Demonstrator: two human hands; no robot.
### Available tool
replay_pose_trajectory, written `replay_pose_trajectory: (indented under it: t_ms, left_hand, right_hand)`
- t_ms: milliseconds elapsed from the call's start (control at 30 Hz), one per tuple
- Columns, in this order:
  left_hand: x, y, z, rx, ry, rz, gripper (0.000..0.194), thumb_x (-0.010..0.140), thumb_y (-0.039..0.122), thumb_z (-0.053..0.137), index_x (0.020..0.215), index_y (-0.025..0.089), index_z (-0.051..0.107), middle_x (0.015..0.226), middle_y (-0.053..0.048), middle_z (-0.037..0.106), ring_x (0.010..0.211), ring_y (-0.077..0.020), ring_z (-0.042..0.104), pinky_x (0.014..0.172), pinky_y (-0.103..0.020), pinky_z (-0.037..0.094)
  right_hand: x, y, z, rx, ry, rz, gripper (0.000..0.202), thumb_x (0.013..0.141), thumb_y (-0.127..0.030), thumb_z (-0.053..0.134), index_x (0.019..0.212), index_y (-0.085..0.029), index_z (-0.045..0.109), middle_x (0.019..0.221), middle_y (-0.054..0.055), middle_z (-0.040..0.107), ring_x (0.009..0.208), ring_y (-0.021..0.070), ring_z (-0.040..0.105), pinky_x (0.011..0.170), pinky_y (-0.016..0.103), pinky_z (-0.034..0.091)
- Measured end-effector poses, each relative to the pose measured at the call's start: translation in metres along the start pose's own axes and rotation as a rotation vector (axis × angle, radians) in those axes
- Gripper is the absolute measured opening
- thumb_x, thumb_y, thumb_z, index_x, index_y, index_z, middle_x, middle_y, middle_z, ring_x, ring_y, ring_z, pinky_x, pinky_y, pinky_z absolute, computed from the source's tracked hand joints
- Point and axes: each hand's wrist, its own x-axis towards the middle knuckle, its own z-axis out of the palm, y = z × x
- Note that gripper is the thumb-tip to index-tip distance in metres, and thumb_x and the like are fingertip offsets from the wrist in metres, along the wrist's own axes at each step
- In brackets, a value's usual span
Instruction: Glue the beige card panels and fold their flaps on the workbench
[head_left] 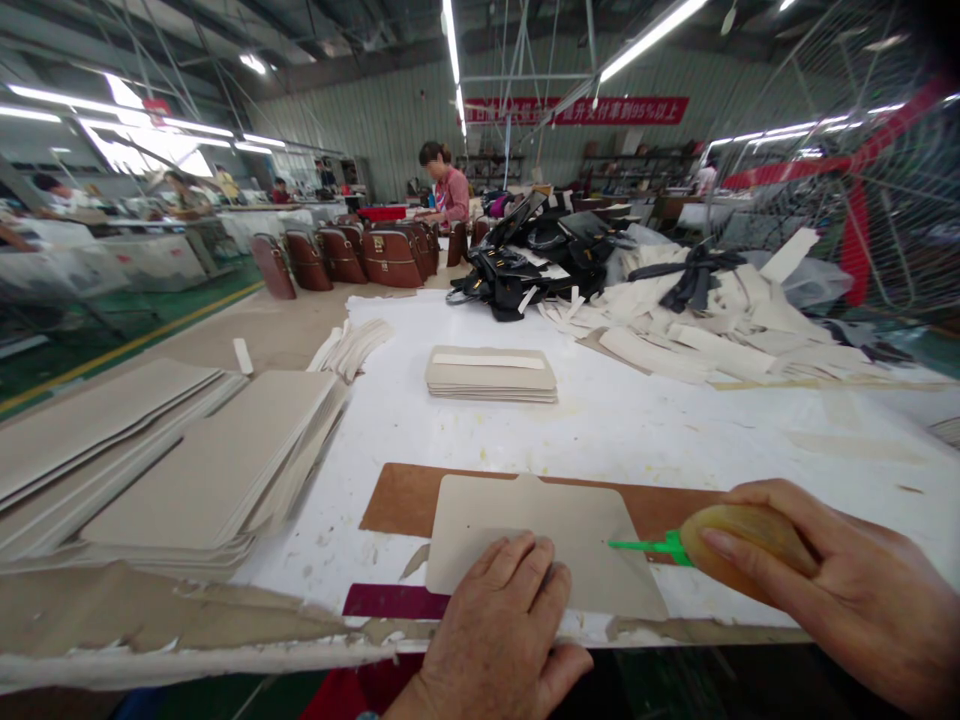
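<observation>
The white table (675, 420) is carrying everything, with card stacks (202, 470) lying at the left. A brown board (405, 495) is lying near the front edge, and the beige panel (540, 530) is resting on it. The left hand (502, 630) is pressing flat on the panel's near edge, fingers together and extended. The right hand (847, 590) is gripping a yellow bottle (742, 550), fingers wrapped around it, its green nozzle (649, 546) touching the panel's right side.
</observation>
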Motion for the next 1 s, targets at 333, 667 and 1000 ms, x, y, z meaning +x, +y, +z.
replay_pose_trajectory:
  t_ms: [333,667,1000]
  left_hand:
    - [-0.001,-0.001,0.004,0.005,0.023,0.008,0.056,0.096,0.061,0.073,0.131,0.017,0.069,0.138,-0.011,0.075,0.127,-0.0318,0.068,0.107,-0.046,0.062]
    - [-0.001,-0.001,0.003,0.015,-0.079,0.023,0.056,0.103,0.061,0.06,0.135,0.015,0.067,0.142,-0.013,0.072,0.13,-0.035,0.067,0.108,-0.051,0.062]
    - [0.0,-0.002,0.002,0.019,-0.061,0.018,0.053,0.102,0.059,0.063,0.133,0.016,0.067,0.142,-0.012,0.072,0.129,-0.0336,0.068,0.108,-0.049,0.062]
  right_hand:
    - [0.007,-0.011,-0.009,-0.04,-0.123,-0.032,0.058,0.085,-0.09,0.054,0.091,-0.034,0.071,0.077,0.001,0.072,0.069,0.0287,0.066,0.064,0.044,0.051]
    - [0.011,-0.037,-0.01,-0.063,-0.189,-0.005,0.06,0.078,-0.089,0.045,0.08,-0.034,0.068,0.072,0.0,0.069,0.068,0.0295,0.065,0.065,0.046,0.052]
    - [0.013,-0.06,-0.013,-0.061,-0.155,-0.01,0.052,0.074,-0.081,0.048,0.078,-0.033,0.066,0.075,0.002,0.071,0.068,0.0296,0.066,0.07,0.047,0.047]
